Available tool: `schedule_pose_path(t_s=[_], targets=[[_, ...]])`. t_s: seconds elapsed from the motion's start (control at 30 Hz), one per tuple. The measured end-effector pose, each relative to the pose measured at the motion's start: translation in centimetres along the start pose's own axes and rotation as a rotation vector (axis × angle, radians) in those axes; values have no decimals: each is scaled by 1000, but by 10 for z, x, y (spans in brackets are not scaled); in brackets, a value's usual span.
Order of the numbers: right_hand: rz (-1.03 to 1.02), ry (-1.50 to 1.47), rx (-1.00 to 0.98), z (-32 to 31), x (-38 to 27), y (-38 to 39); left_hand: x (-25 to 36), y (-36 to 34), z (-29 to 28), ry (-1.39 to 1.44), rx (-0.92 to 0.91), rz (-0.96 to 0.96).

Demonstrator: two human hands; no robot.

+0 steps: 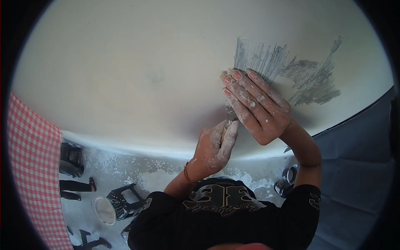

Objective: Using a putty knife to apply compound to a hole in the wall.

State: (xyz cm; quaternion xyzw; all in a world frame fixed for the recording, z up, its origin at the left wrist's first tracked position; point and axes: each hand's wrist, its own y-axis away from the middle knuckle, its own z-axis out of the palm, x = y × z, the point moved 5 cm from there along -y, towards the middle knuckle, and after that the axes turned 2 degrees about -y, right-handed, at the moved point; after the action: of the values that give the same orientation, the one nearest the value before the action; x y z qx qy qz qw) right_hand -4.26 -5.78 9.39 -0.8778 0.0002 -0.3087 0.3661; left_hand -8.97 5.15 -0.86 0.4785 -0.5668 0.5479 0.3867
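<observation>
A large, smooth off-white curved surface [125, 75] fills the upper view. My left hand [214, 143], dusted with white, is wrapped round the handle of a putty knife [230, 113] at the surface's near part. My right hand [260, 106] lies over the blade with fingers stretched out and close together, pointing up and left, so most of the blade is hidden. White paste coats the fingertips. Just beyond them is a streaky grey patch [259, 54] on the surface. A darker grey patch [318, 81] spreads to its right.
Pink-and-white checked cloth [35, 154] hangs at the left, grey-blue cloth [354, 162] at the right. Below, white flakes dot the floor [158, 175]. A white-filled bucket [105, 210] stands by a dark stool [129, 196]. Another person's legs [75, 185] show at left; containers [288, 175] stand at right.
</observation>
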Motion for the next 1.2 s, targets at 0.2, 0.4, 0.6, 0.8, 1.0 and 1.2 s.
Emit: schedule_pose_path(t_s=[0.2, 0.4, 0.6, 0.8, 1.0, 1.2], targets=[[-22, -10, 8, -2, 4, -5, 6, -5, -4, -10, -7, 15], [-12, 37, 71, -10, 10, -18, 26, -9, -10, -48, 13, 45], [2, 69, 112, -19, 18, -31, 47, -11, -14, 24, 21, 56], [24, 52, 66, -21, 3, -11, 36, 13, -2, 61, -15, 40], [19, 7, 21, -16, -6, 4, 21, 22, 4, -13, -44, -5], [11, 12, 30, -8, -5, 5, 20, 20, 6, -132, -6, 115]])
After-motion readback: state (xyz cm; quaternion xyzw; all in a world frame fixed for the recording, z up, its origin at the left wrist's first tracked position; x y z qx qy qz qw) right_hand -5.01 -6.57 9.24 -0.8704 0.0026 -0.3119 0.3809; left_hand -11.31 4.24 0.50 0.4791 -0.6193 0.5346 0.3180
